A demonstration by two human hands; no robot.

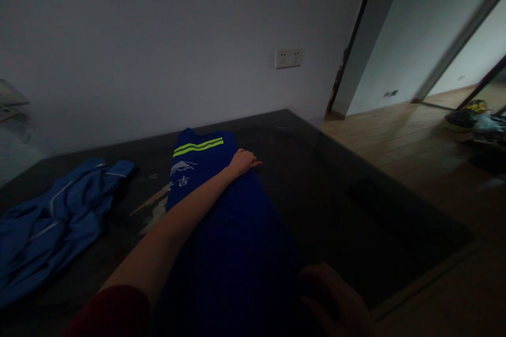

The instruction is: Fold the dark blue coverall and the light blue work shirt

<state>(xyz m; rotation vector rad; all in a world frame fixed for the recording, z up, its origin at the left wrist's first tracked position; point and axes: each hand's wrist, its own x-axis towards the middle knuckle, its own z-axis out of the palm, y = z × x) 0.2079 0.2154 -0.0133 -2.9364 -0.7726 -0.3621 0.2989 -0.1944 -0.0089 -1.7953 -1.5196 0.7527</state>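
Observation:
A long blue shirt point(237, 221) with yellow-green stripes and white print lies narrowly folded on a dark tabletop. My left hand point(243, 161) reaches across it to the far part of its right edge. Its fingers are bent and closed on the cloth there. Close to me, my right hand point(336, 292) is at the near right edge of the shirt, in deep shadow. Its fingers curl round toward the thumb at the cloth, though the fingertips are hard to make out.
On the left of the dark table point(316, 189) lies a crumpled blue garment point(67, 216) with pale piping. A pale wall with a power socket point(288, 58) rises behind. Beyond the table's right edge is a wooden floor point(379, 142), with a pile of bags point(474, 118) farther off.

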